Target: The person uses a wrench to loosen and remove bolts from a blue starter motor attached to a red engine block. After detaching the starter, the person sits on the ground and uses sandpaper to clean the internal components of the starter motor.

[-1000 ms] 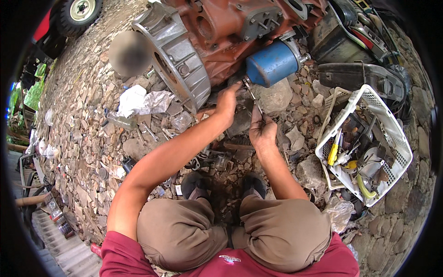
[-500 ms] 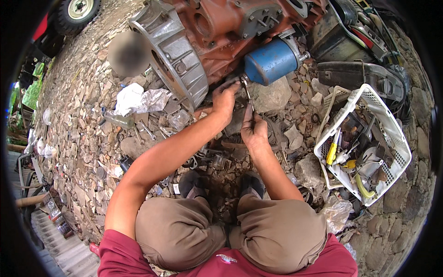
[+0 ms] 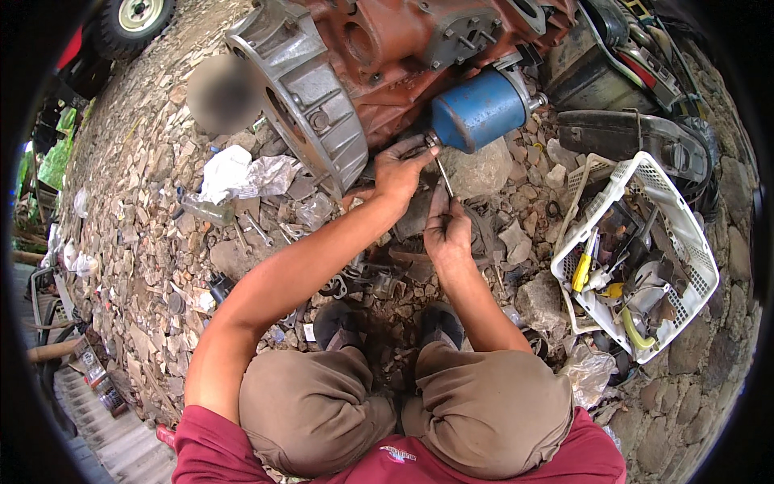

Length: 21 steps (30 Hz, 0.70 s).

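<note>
My left hand [image 3: 403,171] reaches to the fitting at the lower end of the blue cylindrical canister [image 3: 476,113], fingers closed around the head of a slim steel wrench [image 3: 443,173]. My right hand [image 3: 447,230], lower and to the right, grips the wrench's other end with dark, grimy fingers. The canister is mounted on a rusty orange engine block [image 3: 379,40], which has a large silver bell housing [image 3: 322,121] on its left side. A big pale rock [image 3: 481,167] lies directly beneath the canister. My fingertips partly hide the fitting.
A white perforated crate [image 3: 700,266] of tools stands at right. Black casings [image 3: 613,129] lie behind it. Loose wrenches [image 3: 256,230], white plastic [image 3: 230,173] and bottles lie on stony ground. A vehicle wheel [image 3: 141,16] is at upper left; corrugated sheet [image 3: 141,452] at lower left.
My right hand has shifted slightly left since one second ago, with the wrench. My left fingers have changed position a little at the fitting.
</note>
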Motion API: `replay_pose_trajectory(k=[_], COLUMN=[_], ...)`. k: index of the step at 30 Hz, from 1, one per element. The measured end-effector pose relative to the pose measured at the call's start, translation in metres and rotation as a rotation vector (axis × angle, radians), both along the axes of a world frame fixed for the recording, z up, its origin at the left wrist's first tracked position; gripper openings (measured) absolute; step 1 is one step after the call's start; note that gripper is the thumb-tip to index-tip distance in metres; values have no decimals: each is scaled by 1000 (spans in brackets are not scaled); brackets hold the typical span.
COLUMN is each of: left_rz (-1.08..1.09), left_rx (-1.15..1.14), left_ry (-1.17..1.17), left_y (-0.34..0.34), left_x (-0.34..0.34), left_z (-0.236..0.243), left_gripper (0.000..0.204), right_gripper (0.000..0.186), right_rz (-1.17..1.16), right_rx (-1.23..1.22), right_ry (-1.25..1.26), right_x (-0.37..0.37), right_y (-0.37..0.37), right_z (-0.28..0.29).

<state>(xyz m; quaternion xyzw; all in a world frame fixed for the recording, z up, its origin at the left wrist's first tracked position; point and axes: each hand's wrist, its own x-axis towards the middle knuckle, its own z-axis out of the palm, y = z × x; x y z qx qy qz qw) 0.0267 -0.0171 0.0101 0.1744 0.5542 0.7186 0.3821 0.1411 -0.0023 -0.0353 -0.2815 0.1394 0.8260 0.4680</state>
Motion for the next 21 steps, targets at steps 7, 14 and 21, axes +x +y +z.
replay_pose_trajectory(k=[7,14,21], left_rz=[-11,-36,-181], left_rx=[34,32,-62], left_ry=[-120,-322,-413], left_y=[6,4,-3], left_x=[-2,-4,-22], left_z=[-7,-5,1], left_gripper=[34,30,26], right_gripper=[33,17,14], right_rz=[17,56,114], right_rx=[268,1272,1755], right_ry=[-167,-798,-1138], right_x=[8,3,-1], right_y=[-6,6,5], right_z=[14,74,80])
